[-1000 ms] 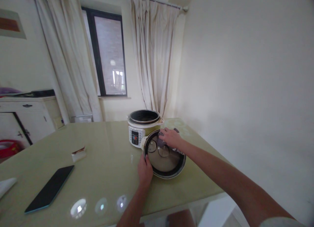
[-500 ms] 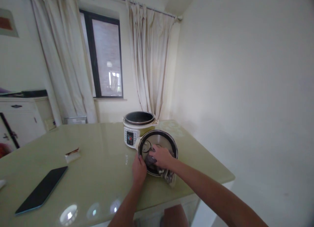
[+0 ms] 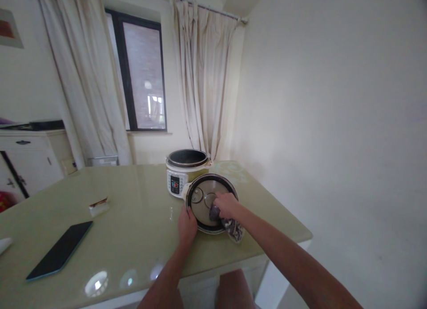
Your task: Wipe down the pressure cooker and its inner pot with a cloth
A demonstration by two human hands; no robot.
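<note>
A round pressure cooker lid (image 3: 204, 211) is tilted up on the table, its metal inner side with a black sealing ring facing me. My left hand (image 3: 187, 224) grips the lid's lower left rim, thumb over the edge. My right hand (image 3: 227, 205) is closed on a dark patterned cloth (image 3: 234, 229) and presses it against the right part of the inner face. The cloth's loose end hangs over the lower right rim. Just behind the lid stands the white electric pressure cooker (image 3: 176, 183), upright and uncovered, with its control panel facing me.
On the left of the pale green table (image 3: 133, 220) lies a dark flat tablet-like slab (image 3: 62, 250). Beyond it is a small white packet (image 3: 99, 206) with a brown edge. A white wall (image 3: 333, 122) rises on the right, and a cabinet (image 3: 30, 158) stands far left.
My right hand has moved the cloth from the middle of the lid toward its right side, uncovering more of the inner face. My left hand keeps its hold on the rim.
</note>
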